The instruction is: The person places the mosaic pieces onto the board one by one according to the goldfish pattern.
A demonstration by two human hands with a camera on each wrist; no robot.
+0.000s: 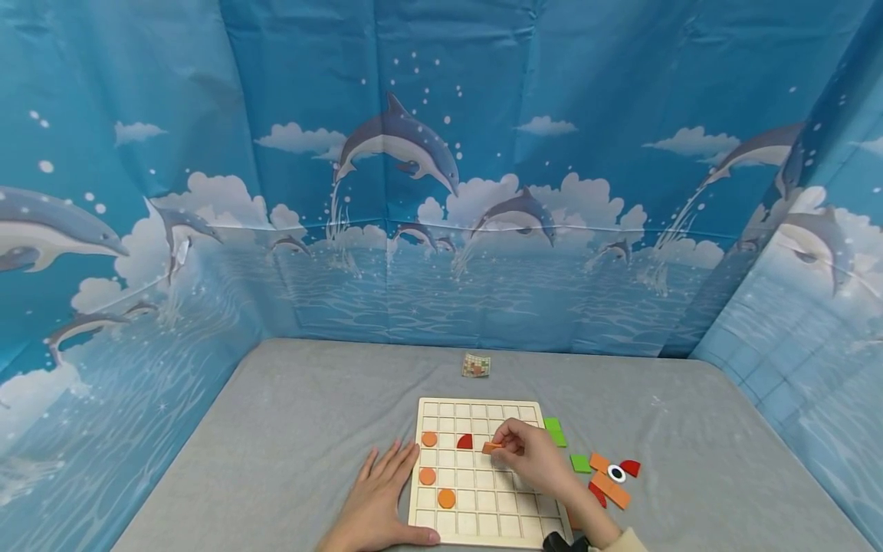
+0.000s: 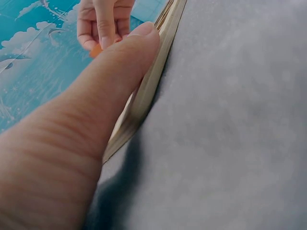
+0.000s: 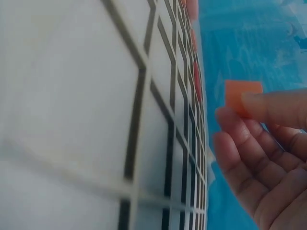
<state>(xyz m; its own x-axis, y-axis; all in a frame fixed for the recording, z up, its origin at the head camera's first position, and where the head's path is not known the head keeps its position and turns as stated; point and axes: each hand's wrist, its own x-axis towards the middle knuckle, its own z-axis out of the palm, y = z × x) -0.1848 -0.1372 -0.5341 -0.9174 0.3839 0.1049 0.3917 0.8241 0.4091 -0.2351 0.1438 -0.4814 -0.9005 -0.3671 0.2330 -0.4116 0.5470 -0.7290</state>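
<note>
A wooden grid board (image 1: pixel 476 524) lies on the grey table. Set in its cells are several orange discs, one of them an orange disc (image 1: pixel 447 499) near the front, and a red quarter-circle piece (image 1: pixel 465 441). My right hand (image 1: pixel 531 454) pinches an orange square tile (image 3: pixel 236 96) between thumb and fingers, over the board just right of the red piece. My left hand (image 1: pixel 381 498) lies with spread, straight fingers along the board's left edge. Its thumb (image 2: pixel 129 52) rests at the near edge of the board.
Right of the board lie loose pieces: green squares (image 1: pixel 580 463), orange tiles (image 1: pixel 611 491), red quarter-circles (image 1: pixel 631 468) and a white ring piece with a black centre (image 1: pixel 617 474). A small patterned card (image 1: pixel 476 366) lies behind the board. A dolphin-print curtain (image 1: pixel 414 291) surrounds the table.
</note>
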